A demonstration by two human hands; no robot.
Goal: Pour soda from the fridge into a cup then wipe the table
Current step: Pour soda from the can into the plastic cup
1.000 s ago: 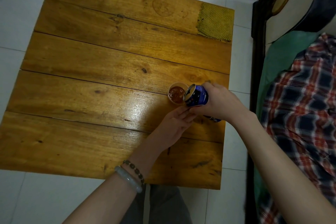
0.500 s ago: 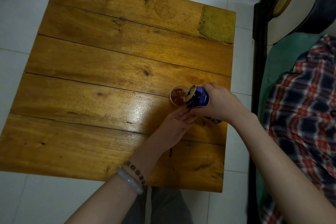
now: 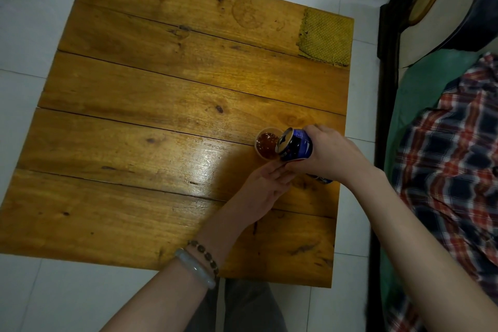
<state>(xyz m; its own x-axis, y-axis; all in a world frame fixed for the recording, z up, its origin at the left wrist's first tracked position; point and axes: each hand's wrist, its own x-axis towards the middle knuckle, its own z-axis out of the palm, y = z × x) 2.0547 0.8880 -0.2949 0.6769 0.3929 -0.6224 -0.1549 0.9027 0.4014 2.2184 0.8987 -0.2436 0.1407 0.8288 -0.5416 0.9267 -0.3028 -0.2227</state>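
Surface [image 3: 161, 121]: glossy wooden planks, standing on the white tiled floor [image 3: 27, 48].
Cup [image 3: 266, 144]: upright near the right edge, brown soda inside.
Cloth [image 3: 326, 35]: yellow-green, flat in the far right corner.

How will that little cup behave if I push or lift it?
The cup looks small and light, so a nudge may tip it. Soda seems fairly high inside, so lifting probably risks spilling. The left hand by its base, near the tilted can, suggests it needs steadying.
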